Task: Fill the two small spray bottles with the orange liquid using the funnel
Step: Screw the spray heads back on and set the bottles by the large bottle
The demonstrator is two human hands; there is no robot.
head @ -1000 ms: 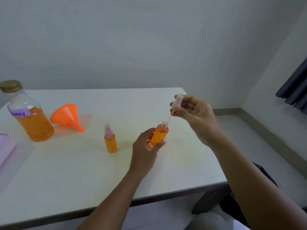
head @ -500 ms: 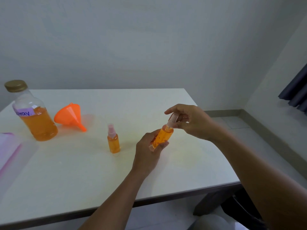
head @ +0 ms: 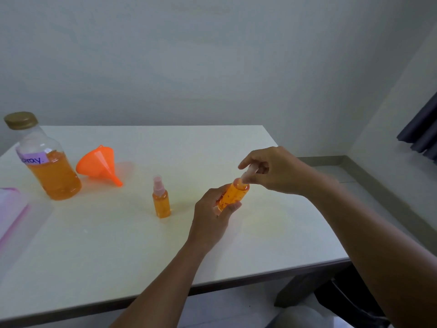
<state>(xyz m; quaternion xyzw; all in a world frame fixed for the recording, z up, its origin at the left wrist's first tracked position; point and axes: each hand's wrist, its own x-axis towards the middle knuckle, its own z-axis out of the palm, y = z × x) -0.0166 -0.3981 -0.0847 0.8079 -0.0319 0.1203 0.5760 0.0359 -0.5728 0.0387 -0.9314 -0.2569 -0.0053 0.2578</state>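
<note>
Pale worktop [head: 118, 245] against a plain grey wall, carrying at far left a large capped bottle [head: 47, 166] half full of orange liquid, an orange funnel [head: 98, 163] lying on its side just beside it, and one small filled spray bottle [head: 161, 200] standing upright with its pump top on. Left hand [head: 212, 218] is wrapped around a second filled spray bottle [head: 233, 196], held tilted above the worktop. Right hand [head: 272, 170] pinches the translucent spray cap [head: 248, 174] at that bottle's neck.
</note>
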